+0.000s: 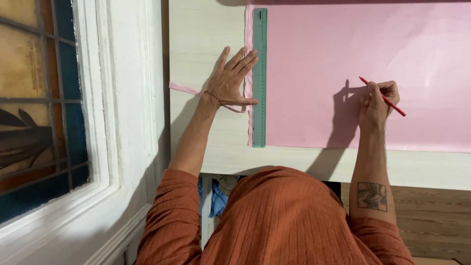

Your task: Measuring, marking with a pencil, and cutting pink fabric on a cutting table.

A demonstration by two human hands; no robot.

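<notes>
While spread flat, left fingers (pixel 244 60) beside ruler (pixel 259 73)

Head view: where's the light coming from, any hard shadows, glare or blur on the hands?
Head view: hard, dark shadows fall left of the right hand with its red pencil onto the large pink paper sheet, so light seems to come from the right; the left hand beside the green plastic ruler is sharp; no glare, no motion blur.
</notes>
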